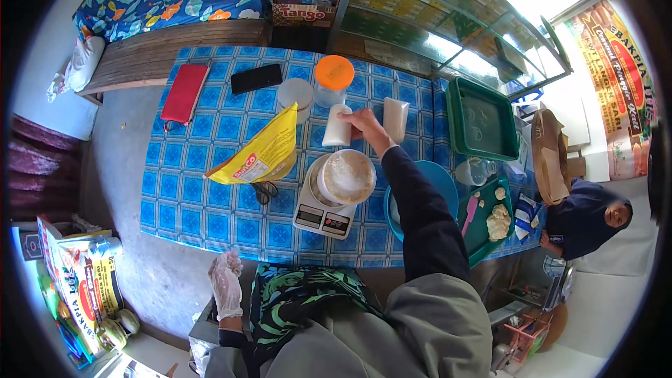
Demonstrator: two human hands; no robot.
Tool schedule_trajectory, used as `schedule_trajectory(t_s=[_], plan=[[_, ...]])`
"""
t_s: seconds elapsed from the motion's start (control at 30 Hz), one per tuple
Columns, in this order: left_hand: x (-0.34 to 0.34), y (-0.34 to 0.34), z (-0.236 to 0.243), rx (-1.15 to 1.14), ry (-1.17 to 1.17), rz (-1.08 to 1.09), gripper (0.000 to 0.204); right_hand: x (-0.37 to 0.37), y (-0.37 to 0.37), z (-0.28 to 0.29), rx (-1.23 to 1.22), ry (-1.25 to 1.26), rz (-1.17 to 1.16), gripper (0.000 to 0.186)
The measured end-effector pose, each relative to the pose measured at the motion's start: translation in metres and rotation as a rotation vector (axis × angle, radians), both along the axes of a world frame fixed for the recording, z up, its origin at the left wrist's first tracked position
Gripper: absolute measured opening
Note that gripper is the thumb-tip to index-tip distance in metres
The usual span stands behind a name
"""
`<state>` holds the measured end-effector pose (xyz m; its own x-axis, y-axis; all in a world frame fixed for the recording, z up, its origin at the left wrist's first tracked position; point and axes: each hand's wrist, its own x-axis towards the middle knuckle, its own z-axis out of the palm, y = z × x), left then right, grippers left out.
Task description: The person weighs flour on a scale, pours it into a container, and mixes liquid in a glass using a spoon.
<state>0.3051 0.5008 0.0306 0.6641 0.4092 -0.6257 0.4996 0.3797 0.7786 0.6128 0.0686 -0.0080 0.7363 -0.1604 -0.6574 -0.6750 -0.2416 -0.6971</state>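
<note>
My right hand [367, 124] reaches across the table, its fingers closed round the side of a white cylindrical pack [337, 128]. A similar clear bag of white powder [395, 119] lies just to its right. Nearer to me, a round tub of pale powder [348, 176] rests on a white digital kitchen scale [322, 218]. Left of the scale stands a yellow pouch [269, 147]. Behind the held pack are an orange-lidded jar [334, 75] and a translucent round container [295, 95]. My left hand [227, 285], in a thin clear glove, hangs off the near table edge, fingers loosely bent, holding nothing visible.
A blue basin [441, 185] sits under my right forearm. Farther right are a green tray [483, 141] and another green tray with dough pieces [498, 224] and a pink spatula [470, 211]. A person [584, 220] is at the right. A red book [185, 93] and black phone [256, 78] lie far left.
</note>
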Motion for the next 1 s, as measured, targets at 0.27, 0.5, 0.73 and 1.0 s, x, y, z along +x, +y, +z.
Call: schedule_trajectory(t_s=[0.27,0.5,0.73,1.0], plan=[[0.018,-0.015,-0.004,0.045,-0.134,-0.14,0.023,-0.028,-0.071,0.002,-1.246,-0.163,-0.133,0.087],[0.038,-0.02,0.012,0.071,-0.167,-0.145,0.021,-0.017,-0.053,-0.023,-0.585,-0.25,-0.061,0.108],[0.025,-0.036,0.001,-0.056,-0.202,-0.141,0.021,0.006,-0.011,-0.042,-0.416,-0.333,0.06,0.09],[0.014,-0.023,-0.018,-0.097,-0.172,-0.206,0.022,0.009,-0.014,-0.022,-0.542,-0.392,0.281,0.055]])
